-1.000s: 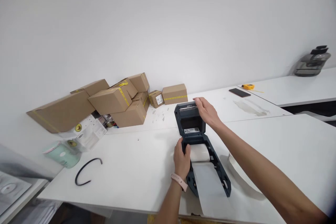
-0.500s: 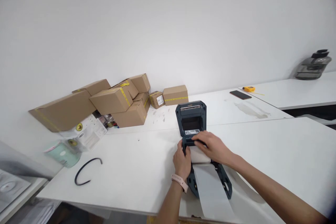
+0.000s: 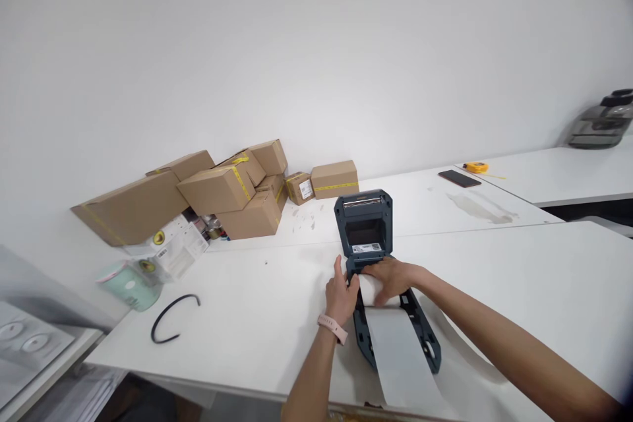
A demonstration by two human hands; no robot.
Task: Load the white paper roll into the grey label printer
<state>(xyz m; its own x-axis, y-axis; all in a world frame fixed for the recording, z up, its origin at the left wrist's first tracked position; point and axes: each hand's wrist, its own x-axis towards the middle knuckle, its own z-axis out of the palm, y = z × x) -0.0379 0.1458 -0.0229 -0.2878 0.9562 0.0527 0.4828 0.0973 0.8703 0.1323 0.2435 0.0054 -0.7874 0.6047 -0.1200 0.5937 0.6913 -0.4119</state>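
A dark label printer [image 3: 364, 336] lies on the white table with its lid [image 3: 366, 223] raised. Inside sits a white roll of label paper [image 3: 370, 287], and a long strip of the paper [image 3: 403, 356] runs out over the front toward the table edge. My right hand [image 3: 393, 277] is on the roll, fingers over its far side and thumb at its near side. At the printer's left side is my left hand [image 3: 340, 297], wearing a pink wristband; its thumb touches the printer's edge and its index finger points up, apart from the thumb.
Cardboard boxes [image 3: 247, 214] are stacked at the back left, against the wall. Left of the printer are a black curved cord [image 3: 157, 326] and a mint-green container [image 3: 131, 287]. A phone [image 3: 459, 178], a yellow tape measure [image 3: 476, 167] and a dark bottle [image 3: 599, 124] are at the right.
My right hand has moved from the printer's hinge area down onto the paper roll. My left hand has loosened at the side, its index finger now raised. The view has shifted slightly.
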